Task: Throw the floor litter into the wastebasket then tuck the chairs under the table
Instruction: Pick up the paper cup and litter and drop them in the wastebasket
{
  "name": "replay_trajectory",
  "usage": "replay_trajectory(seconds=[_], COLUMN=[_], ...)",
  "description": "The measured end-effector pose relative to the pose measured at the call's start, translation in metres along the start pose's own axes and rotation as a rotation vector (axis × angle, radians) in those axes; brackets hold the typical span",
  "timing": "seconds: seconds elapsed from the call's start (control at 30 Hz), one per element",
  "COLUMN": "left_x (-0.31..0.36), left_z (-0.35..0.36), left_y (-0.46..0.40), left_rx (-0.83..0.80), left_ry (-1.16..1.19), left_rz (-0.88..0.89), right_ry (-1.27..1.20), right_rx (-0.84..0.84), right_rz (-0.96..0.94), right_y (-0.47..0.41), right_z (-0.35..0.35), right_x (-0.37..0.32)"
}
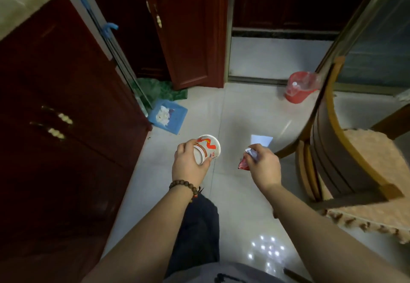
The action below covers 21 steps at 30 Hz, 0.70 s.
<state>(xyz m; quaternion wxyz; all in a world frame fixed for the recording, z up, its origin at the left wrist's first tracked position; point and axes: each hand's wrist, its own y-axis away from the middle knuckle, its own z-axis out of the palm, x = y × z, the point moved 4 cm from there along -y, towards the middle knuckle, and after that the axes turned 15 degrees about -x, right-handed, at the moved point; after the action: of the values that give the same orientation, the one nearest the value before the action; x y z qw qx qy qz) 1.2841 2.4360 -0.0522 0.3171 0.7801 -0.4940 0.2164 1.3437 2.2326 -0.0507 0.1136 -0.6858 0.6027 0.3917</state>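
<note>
My left hand (pixel 188 163) grips a white paper cup (pixel 207 148) with red and orange print, tipped on its side above the floor. My right hand (pixel 264 167) pinches a crumpled red and white wrapper (pixel 247 158). A flat white scrap of paper (pixel 261 139) lies on the tiles just beyond my right hand. The red wastebasket (pixel 298 87), lined with a clear bag, stands farther off near the doorway on the right. A wooden chair (pixel 346 160) with a tan fuzzy seat cushion is at my right, pulled out from the table.
A dark red cabinet (pixel 66 127) runs along the left. A blue dustpan (pixel 168 116) holding white scraps rests on the floor by a blue-handled mop (pixel 106 32). A cabinet door (pixel 186 34) hangs ajar ahead. Pale tiled floor (pixel 244 109) lies between me and the wastebasket.
</note>
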Motion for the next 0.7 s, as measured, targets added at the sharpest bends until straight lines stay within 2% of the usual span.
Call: replay_trajectory(seconds=[0.23, 0.4, 0.7], left_x=[0.032, 0.086, 0.203], left_z=[-0.043, -0.058, 0.018], left_y=[-0.215, -0.337, -0.494], left_rx=[-0.091, -0.171, -0.354], left_ry=[-0.006, -0.056, -0.048], left_rz=[0.072, 0.162, 0.324], right_ry=[-0.119, -0.278, -0.298], right_rx=[0.070, 0.184, 0.344], right_rz=[0.141, 0.253, 0.430], right_y=[-0.182, -0.273, -0.389], right_z=[-0.022, -0.067, -0.149], right_x=[-0.042, -0.062, 0.001])
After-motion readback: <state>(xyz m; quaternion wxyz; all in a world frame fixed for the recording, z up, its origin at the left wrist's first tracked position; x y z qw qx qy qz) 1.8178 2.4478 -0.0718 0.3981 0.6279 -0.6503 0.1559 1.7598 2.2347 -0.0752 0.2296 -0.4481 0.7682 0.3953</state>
